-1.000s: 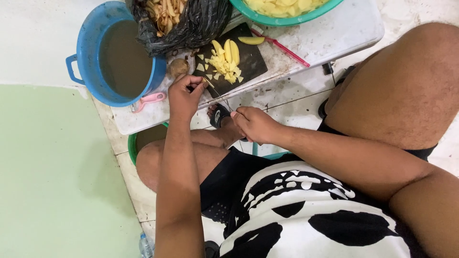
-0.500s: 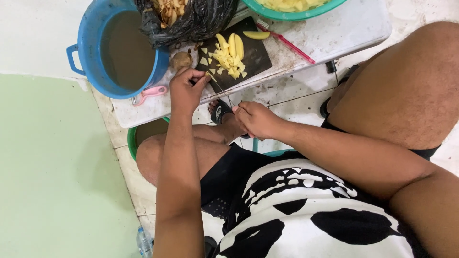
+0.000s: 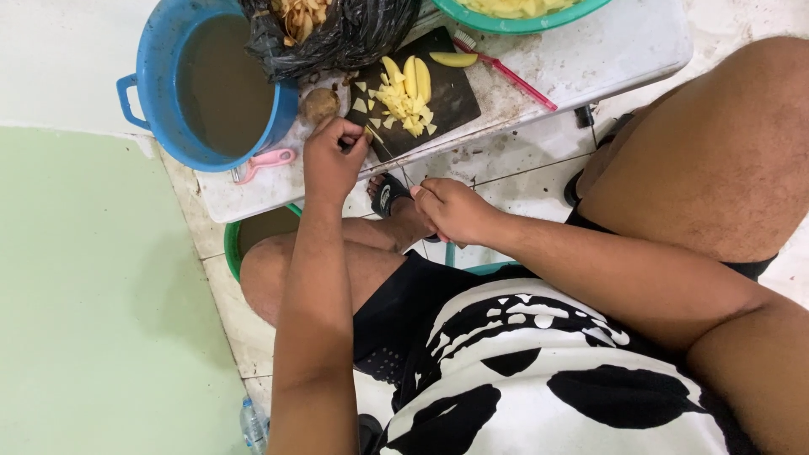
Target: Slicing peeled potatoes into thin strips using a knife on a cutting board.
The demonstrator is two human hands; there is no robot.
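A pale green floor fills the left of the frame. Above it, at upper left, a blue tub [image 3: 215,80] of murky water stands on a low white table [image 3: 590,59], with a pink peeler [image 3: 263,164] just beside it. At top centre a black cutting board [image 3: 438,97] carries yellow potato pieces [image 3: 403,91]. The left hand [image 3: 330,164] is curled at the board's near edge, fingers pinching a small potato piece. A thin knife [image 3: 396,164] runs from there to the right hand [image 3: 451,211], closed on its handle over the tiled floor. The table's right part lies bare.
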